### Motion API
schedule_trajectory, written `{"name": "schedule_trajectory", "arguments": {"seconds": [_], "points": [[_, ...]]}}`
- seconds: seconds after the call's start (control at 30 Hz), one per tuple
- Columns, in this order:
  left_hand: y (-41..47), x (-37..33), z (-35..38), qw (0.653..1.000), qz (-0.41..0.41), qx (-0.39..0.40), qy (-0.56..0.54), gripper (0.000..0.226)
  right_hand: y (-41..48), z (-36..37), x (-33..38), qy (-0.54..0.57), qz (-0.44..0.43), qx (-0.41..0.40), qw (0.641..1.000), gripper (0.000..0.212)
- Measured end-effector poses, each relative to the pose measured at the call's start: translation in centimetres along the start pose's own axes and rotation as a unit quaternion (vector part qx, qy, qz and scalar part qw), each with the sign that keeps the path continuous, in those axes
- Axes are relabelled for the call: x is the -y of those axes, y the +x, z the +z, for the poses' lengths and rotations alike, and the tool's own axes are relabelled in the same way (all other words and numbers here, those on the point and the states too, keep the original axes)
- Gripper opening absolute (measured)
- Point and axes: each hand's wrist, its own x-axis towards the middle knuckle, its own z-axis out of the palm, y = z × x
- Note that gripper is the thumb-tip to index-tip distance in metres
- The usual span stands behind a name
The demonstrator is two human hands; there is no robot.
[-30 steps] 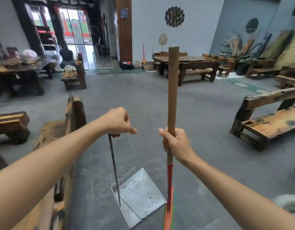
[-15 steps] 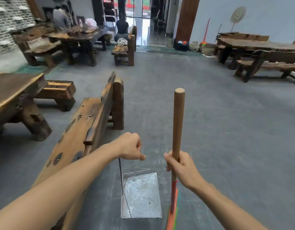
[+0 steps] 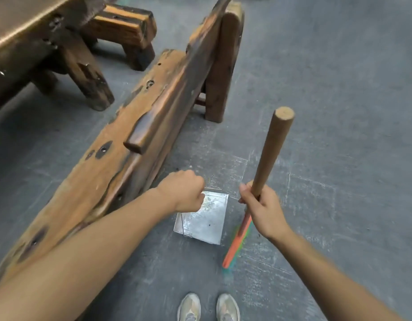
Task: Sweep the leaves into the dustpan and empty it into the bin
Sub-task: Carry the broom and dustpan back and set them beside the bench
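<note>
The dustpan (image 3: 205,222), a square metal tray, lies flat on the grey floor (image 3: 339,100), its inside shiny with a few dark specks. Over its far left corner the left hand (image 3: 182,192) is curled into a tight fist, knuckles up. A thin dark rod (image 3: 182,224) runs down from under the fist to the pan's near left edge, so the fingers are closed round the top of the pan's handle, though the grip itself is hidden under the hand.

Just right of the dustpan the right hand (image 3: 264,212) is clamped on the broom (image 3: 271,154), fingers and thumb wrapped round the low end of its round wooden stick. The stick tilts up and away, to the right of the dustpan, its cut end free in the air. Below the hand it turns orange, and blurred green and blue bristles (image 3: 243,237) reach the floor just beside the pan's near right corner; I cannot tell whether they touch the pan.

Left of the dustpan a long wooden bench (image 3: 130,140) runs away from it, one side close to the pan's left edge. Farther left, beyond the bench, stand a dark table (image 3: 38,35) and a low stool (image 3: 128,24). Nearer than the dustpan, two grey shoes (image 3: 188,306) stand side by side on the floor
</note>
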Motion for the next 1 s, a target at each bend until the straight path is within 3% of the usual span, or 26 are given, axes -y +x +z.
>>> {"name": "schedule_trajectory", "arguments": {"seconds": [0.23, 0.4, 0.5, 0.67, 0.83, 1.0], "points": [[3.4, 4.0, 6.5, 0.998, -0.023, 0.024, 0.059, 0.017, 4.9, 4.3, -4.7, 0.029, -0.001, 0.058, 0.998, 0.055], [3.6, 4.8, 10.2, 0.991, -0.02, 0.095, 0.089, 0.019, 5.8, 7.2, -5.9, -0.019, -0.009, 0.105, 0.994, 0.034], [3.4, 5.4, 11.0, 0.989, -0.008, 0.123, 0.087, 0.017, 5.8, 8.6, -5.8, -0.024, -0.012, 0.133, 0.991, 0.035], [3.4, 6.6, 12.0, 0.99, -0.002, 0.121, 0.065, 0.013, 6.0, 11.2, -4.7, -0.052, 0.029, 0.165, 0.984, 0.035], [1.9, 9.4, 12.9, 0.993, -0.062, 0.099, 0.003, 0.004, 8.8, 17.8, -1.5, -0.106, 0.029, 0.233, 0.966, 0.035], [0.3, 10.0, 15.9, 0.993, -0.105, 0.002, 0.045, 0.038, 11.7, 21.7, -1.6, -0.279, -0.017, 0.24, 0.93, 0.046]]}}
